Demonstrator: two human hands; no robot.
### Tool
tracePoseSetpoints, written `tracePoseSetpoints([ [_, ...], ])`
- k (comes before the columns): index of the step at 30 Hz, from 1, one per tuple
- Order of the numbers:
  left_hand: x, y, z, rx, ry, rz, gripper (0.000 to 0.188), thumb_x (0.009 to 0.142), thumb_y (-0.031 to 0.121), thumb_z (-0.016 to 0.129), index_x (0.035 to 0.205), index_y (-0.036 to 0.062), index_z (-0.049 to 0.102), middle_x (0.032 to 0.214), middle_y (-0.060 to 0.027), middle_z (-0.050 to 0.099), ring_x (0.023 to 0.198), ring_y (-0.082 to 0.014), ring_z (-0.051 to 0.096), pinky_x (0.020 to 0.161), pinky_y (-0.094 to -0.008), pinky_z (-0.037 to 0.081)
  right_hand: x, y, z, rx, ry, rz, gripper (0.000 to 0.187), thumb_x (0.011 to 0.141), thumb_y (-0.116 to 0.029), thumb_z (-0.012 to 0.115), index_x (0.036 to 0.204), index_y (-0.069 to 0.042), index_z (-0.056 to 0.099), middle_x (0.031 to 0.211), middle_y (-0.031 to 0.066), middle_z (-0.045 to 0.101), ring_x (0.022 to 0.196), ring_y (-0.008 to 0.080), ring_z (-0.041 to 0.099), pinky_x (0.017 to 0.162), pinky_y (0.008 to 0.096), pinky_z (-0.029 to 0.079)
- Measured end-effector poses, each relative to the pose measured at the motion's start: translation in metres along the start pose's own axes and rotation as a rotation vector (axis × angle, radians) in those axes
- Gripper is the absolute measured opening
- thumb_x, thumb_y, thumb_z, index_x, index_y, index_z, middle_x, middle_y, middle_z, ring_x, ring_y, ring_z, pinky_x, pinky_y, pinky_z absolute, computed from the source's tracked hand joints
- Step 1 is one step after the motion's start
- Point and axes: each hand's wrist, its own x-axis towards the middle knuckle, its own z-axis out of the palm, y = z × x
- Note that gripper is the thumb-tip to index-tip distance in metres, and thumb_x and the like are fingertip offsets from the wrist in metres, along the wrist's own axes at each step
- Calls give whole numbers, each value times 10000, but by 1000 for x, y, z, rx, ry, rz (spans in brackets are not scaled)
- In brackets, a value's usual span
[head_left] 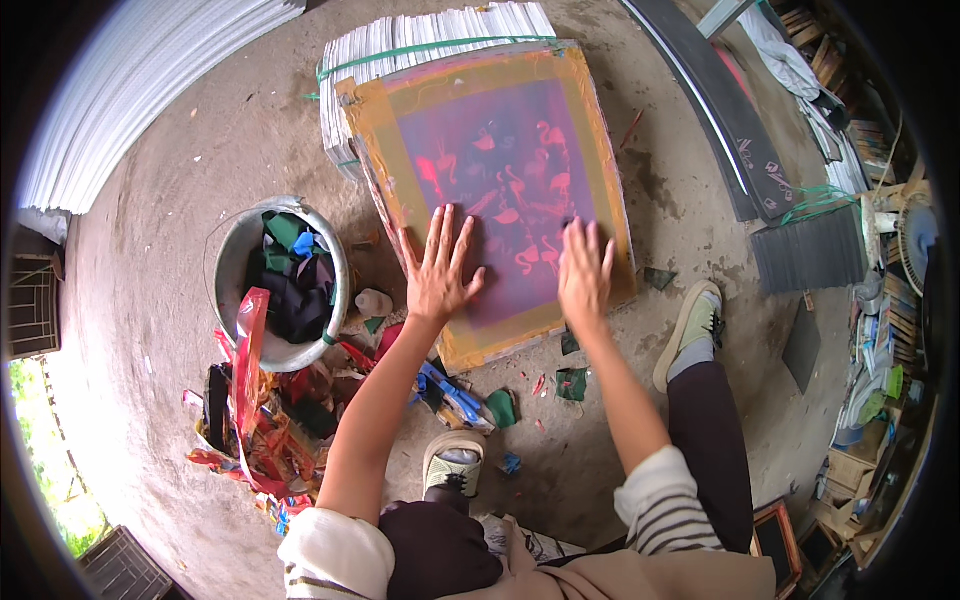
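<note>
A silk-screen printing frame (405, 100) with a yellow-brown taped border lies tilted in front of me. Pink flamingo-like shapes show on its purple-grey mesh (470, 130). My left hand (440, 265) rests flat on the lower left of the screen, its fingers spread and the thumb apart. Over the lower right of the mesh, my right hand (585, 275) has its fingers stretched out and slightly blurred by motion. A small dark spot shows by its fingertips; I cannot tell what it is. Under the frame's far end sits a stack of white sheets (440, 38) tied with green strapping.
Left of the frame stands a grey bucket (347, 290) of dark and green scraps. Red and coloured plastic scraps (265, 430) lie beside it, with blue scissor-like handles (452, 395) nearby. White sheets (130, 80) are piled far left. Dark panels (740, 150) and a fan (918, 238) stand right.
</note>
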Motion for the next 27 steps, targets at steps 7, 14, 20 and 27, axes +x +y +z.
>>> tracePoseSetpoints([
  [7, -5, -5, -10, -37, -52, 78, 769, 841, 549, 523, 1516, 324, 229, 1597, -37, 156, 1482, -227, 98, 1125, -663, 23, 16, -62, 6, 315, 66, 37, 497, 961, -125, 449, 1423, 42, 368, 1512, 201, 313, 1426, 325, 258, 1192, 444, 160],
  [14, -52, 13, -11, -69, -119, 201, 739, 867, 416, 587, 1510, 325, 236, 1596, -31, 147, 1481, -256, 89, 1111, -682, 79, -38, -42, -38, 574, 8, -154, 441, 842, 96, 491, 1221, -73, 641, 1364, 123, 540, 1333, 276, 437, 1097, 380, 358],
  [20, -101, 21, -21, -137, -226, 267, 748, 803, 238, 652, 1473, 195, 321, 1564, -82, 219, 1463, -281, 160, 1142, -620, 133, -72, 9, -31, 621, 87, 186, 294, 819, 44, 634, 1103, -34, 640, 993, 119, 636, 911, 261, 610, 862, 362, 481],
  [27, -122, 25, -20, -380, -340, 419, 551, 774, 205, 702, 1285, 151, 504, 1251, -63, 499, 1222, -246, 452, 1044, -432, 358, -111, 9, -9, 620, -83, 252, 204, 747, 69, 684, 902, -12, 579, 859, 120, 584, 810, 251, 597, 722, 379, 476],
])
